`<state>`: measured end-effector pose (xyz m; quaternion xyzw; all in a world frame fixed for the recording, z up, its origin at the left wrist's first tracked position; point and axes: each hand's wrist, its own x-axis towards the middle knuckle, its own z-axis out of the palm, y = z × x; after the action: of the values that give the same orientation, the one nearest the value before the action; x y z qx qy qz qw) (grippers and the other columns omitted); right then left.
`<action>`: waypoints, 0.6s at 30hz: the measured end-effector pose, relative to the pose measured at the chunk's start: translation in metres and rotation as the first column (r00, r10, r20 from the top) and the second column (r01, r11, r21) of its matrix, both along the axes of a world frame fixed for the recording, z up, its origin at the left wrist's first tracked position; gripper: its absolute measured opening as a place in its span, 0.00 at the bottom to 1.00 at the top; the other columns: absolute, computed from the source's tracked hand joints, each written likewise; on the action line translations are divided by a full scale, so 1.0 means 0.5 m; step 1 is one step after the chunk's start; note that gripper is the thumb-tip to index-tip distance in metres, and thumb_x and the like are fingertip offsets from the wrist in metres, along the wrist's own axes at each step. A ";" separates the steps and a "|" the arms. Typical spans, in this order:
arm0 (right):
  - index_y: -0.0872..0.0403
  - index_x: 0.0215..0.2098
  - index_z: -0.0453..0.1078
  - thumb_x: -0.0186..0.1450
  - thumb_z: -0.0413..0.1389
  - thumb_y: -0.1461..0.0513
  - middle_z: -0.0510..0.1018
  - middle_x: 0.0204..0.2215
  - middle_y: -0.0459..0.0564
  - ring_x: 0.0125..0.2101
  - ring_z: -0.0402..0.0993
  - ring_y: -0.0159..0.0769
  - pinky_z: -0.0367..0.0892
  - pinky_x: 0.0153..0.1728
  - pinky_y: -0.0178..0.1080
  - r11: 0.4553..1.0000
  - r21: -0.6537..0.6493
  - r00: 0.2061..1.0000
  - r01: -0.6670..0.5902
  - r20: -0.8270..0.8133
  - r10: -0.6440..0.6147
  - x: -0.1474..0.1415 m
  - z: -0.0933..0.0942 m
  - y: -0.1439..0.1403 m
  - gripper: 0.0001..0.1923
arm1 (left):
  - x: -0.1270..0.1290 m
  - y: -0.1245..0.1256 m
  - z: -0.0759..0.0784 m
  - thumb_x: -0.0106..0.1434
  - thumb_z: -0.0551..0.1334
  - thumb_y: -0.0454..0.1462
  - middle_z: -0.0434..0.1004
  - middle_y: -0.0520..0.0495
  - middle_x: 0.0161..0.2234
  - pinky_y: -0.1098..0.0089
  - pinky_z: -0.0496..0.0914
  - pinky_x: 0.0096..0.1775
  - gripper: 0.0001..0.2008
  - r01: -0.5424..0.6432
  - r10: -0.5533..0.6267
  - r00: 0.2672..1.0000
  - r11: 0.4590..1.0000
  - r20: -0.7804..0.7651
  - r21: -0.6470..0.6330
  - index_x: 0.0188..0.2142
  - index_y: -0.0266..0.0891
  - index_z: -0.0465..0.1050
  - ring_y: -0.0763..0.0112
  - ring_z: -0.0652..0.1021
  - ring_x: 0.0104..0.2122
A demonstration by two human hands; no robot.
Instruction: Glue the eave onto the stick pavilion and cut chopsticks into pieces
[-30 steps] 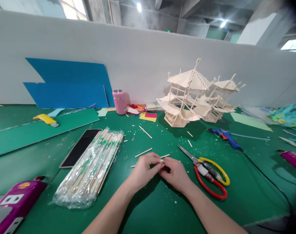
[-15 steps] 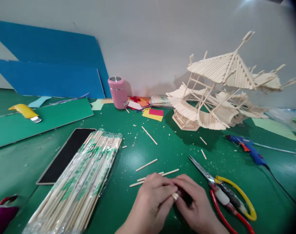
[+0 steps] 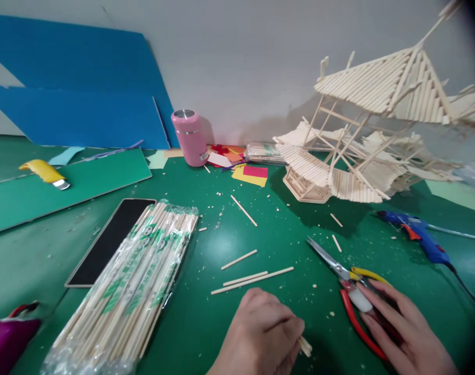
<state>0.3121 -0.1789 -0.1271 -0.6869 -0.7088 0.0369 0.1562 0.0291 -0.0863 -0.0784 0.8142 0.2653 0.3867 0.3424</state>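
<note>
My left hand [image 3: 263,333] is closed around a small bunch of short wooden sticks [image 3: 305,346], whose ends poke out by the fingertips. My right hand [image 3: 403,325] is at the scissors [image 3: 352,289], its thumb and fingers around the taped grips of the red and yellow handles. The scissors lie on the green table with the blades pointing away to the left. Just beyond my left hand lie a few thin loose sticks [image 3: 253,280]. Part of the held bunch is hidden inside the left fist.
A stick-built pavilion model [image 3: 362,88] stands at the back right, a blue glue gun [image 3: 421,234] before it. Left are a bag of wooden sticks [image 3: 132,281], a phone [image 3: 108,245] and a yellow cutter [image 3: 44,171]. A pink flask [image 3: 190,138] stands by the wall.
My right hand has left the left hand and moved right onto the scissors' handles. The left hand keeps the stick bunch, turned so more of its ends show. The view has shifted slightly.
</note>
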 end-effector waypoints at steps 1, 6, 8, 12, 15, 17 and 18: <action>0.43 0.55 0.55 0.61 0.48 0.57 0.59 0.52 0.52 0.50 0.59 0.51 0.64 0.42 0.52 1.000 -0.003 1.000 -0.014 0.010 0.014 0.002 0.005 0.013 0.23 | 0.001 -0.004 0.000 0.55 0.56 0.31 0.76 0.46 0.27 0.67 0.63 0.31 0.08 -0.004 0.004 1.000 1.000 -0.002 -0.004 0.35 0.40 0.70 0.69 0.70 0.26; 0.47 0.53 0.59 0.61 0.46 0.56 0.60 0.53 0.52 0.50 0.61 0.49 0.64 0.43 0.49 0.997 -0.018 0.994 -0.078 0.073 0.079 0.042 0.016 0.061 0.21 | -0.008 -0.004 0.019 0.56 0.55 0.31 0.76 0.44 0.28 0.67 0.65 0.32 0.10 -0.052 0.053 0.999 0.995 0.002 -0.084 0.36 0.40 0.72 0.68 0.72 0.28; 0.47 0.52 0.61 0.61 0.47 0.55 0.61 0.52 0.52 0.49 0.62 0.48 0.64 0.43 0.48 0.997 -0.016 0.994 -0.073 0.085 0.074 0.057 0.019 0.070 0.21 | -0.018 0.003 0.031 0.57 0.56 0.31 0.76 0.45 0.27 0.70 0.66 0.30 0.08 -0.103 0.099 0.994 0.985 -0.036 -0.136 0.34 0.40 0.73 0.70 0.73 0.27; 0.49 0.50 0.63 0.59 0.49 0.54 0.64 0.49 0.55 0.46 0.64 0.49 0.61 0.44 0.50 0.999 0.050 0.998 -0.015 0.054 0.012 0.038 0.052 0.086 0.21 | -0.045 0.022 0.059 0.57 0.57 0.33 0.76 0.48 0.26 0.72 0.67 0.30 0.07 -0.176 0.154 0.983 0.948 -0.102 -0.264 0.30 0.40 0.74 0.71 0.74 0.27; 0.51 0.46 0.65 0.58 0.50 0.55 0.66 0.46 0.55 0.44 0.66 0.46 0.61 0.44 0.46 0.974 0.216 0.990 0.067 -0.137 -0.037 -0.033 0.099 0.108 0.18 | -0.056 0.045 0.081 0.57 0.57 0.37 0.75 0.49 0.25 0.72 0.66 0.30 0.09 -0.220 0.169 0.973 0.880 -0.155 -0.421 0.24 0.40 0.74 0.71 0.73 0.27; 0.49 0.43 0.66 0.58 0.52 0.58 0.70 0.41 0.52 0.39 0.68 0.41 0.65 0.40 0.42 0.974 0.223 0.962 0.026 -0.271 0.036 -0.101 0.126 0.128 0.14 | -0.055 0.059 0.088 0.57 0.57 0.39 0.74 0.49 0.25 0.72 0.65 0.30 0.12 -0.211 0.142 0.976 0.799 -0.164 -0.563 0.22 0.39 0.74 0.72 0.72 0.27; 0.47 0.43 0.65 0.59 0.52 0.60 0.72 0.36 0.49 0.35 0.70 0.38 0.66 0.37 0.39 0.982 0.186 0.931 -0.024 -0.353 0.089 -0.137 0.136 0.140 0.13 | -0.053 0.065 0.089 0.57 0.57 0.40 0.74 0.50 0.24 0.73 0.64 0.29 0.12 -0.183 0.121 0.983 0.746 -0.140 -0.640 0.22 0.38 0.74 0.73 0.71 0.26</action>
<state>0.2437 -0.1088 -0.0593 -0.6310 -0.6882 0.1026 0.3430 0.0027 -0.0537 -0.0340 0.6368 0.4634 0.2604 0.5585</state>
